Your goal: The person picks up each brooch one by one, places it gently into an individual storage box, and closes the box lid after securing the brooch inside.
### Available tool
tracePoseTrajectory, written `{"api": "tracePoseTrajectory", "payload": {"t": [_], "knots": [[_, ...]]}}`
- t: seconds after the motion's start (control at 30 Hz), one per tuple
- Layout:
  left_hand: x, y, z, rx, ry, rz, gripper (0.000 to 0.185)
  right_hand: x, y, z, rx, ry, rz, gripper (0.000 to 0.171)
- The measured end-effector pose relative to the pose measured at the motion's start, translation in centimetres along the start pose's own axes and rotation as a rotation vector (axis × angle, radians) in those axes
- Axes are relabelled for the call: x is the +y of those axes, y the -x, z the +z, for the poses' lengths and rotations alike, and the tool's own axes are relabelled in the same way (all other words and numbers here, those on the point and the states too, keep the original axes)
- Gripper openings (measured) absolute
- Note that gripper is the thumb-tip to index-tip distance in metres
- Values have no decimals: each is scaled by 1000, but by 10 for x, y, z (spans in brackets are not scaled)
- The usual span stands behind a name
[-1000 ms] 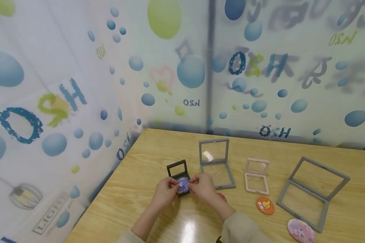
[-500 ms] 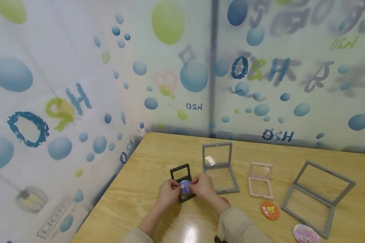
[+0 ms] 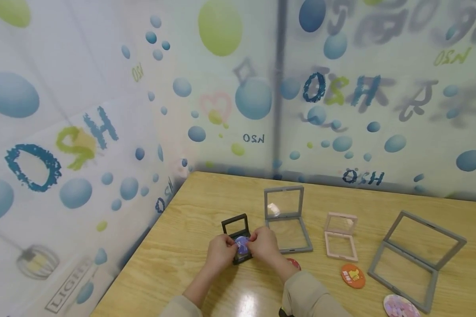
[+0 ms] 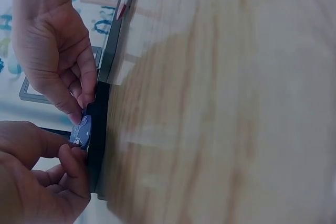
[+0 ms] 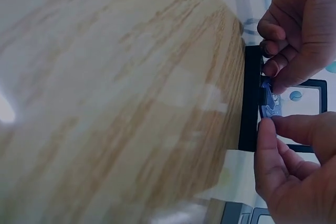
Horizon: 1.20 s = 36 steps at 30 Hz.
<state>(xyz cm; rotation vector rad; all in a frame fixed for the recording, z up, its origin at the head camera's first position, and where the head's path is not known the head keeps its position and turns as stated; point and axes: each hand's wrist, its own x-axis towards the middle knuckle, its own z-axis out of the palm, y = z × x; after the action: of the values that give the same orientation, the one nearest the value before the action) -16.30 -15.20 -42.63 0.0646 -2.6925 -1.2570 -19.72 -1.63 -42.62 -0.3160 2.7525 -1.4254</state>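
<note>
A round purple badge (image 3: 242, 245) is pinched at opposite edges by the fingers of my left hand (image 3: 221, 252) and right hand (image 3: 265, 242). It stands tilted at the base of a small black hinged display frame (image 3: 236, 218), whose lid is raised behind it. The left wrist view shows the badge (image 4: 81, 131) partly down behind the black frame's near edge (image 4: 97, 140), between both sets of fingertips. From the right wrist, the badge (image 5: 271, 100) appears against the black base (image 5: 251, 98), and the clear window of the lid lies beyond. Whether the badge touches the film is hidden.
Other opened hinged frames stand to the right: a grey one (image 3: 266, 204), a small pink one (image 3: 327, 246) and a large grey one (image 3: 431, 286). Badges lie nearer me: orange (image 3: 353, 276), pink-purple (image 3: 400, 306) and a red one (image 3: 295, 263) partly under my right forearm. Printed curtains (image 3: 222, 154) border the table.
Both hands have brought the purple badge slightly lower toward the black frame's base, still pinching it. The head view has shifted a little; the other frames and badges stay put.
</note>
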Motion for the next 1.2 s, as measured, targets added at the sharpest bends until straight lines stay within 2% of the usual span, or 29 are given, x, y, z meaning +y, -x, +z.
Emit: {"api": "tracePoseTrajectory", "payload": {"t": [0.23,0.63,0.9,1.2], "knots": [[-1,-1,2,29,-59,41,8,0,0,2,5,29,-3,13],[0,-1,4,36,-102,49,12,1,-2,3,2,30,18,14],[4,-1,2,38,-108,36,13,1,-3,4,13,18,7,14],[4,0,4,28,-108,1,13,1,-2,4,28,56,-17,16]]}}
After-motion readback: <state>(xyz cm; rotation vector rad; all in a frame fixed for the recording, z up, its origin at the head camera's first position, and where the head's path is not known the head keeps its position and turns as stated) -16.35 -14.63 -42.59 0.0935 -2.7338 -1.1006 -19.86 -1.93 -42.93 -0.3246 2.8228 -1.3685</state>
